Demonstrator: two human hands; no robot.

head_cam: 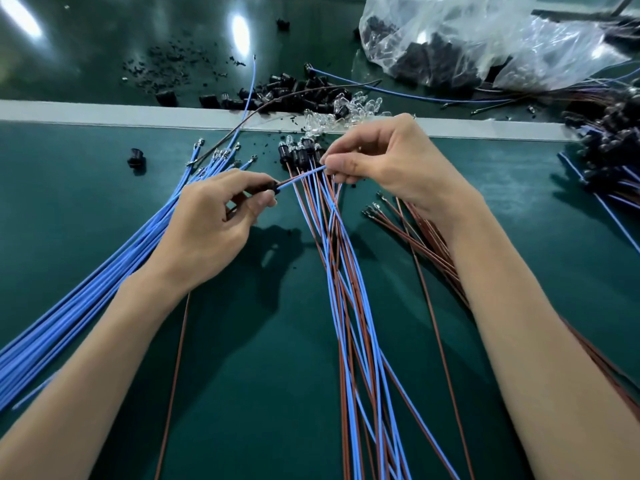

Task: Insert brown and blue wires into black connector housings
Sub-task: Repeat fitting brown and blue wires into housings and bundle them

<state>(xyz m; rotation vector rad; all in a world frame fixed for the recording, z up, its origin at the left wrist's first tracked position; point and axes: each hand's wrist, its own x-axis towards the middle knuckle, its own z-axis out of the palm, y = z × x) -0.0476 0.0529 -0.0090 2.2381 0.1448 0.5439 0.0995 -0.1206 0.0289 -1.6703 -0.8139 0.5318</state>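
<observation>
Two wires [301, 176], brown and blue, ran straight from the black connector housing [272, 189] pinched in the left hand [211, 230] up-right to the right hand [377, 161] pinching them, both hands close together above the table [86, 237].

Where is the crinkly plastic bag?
In the head view, the plastic bag lies at the top right, beyond the grey strip, behind the loose black housings.
</observation>
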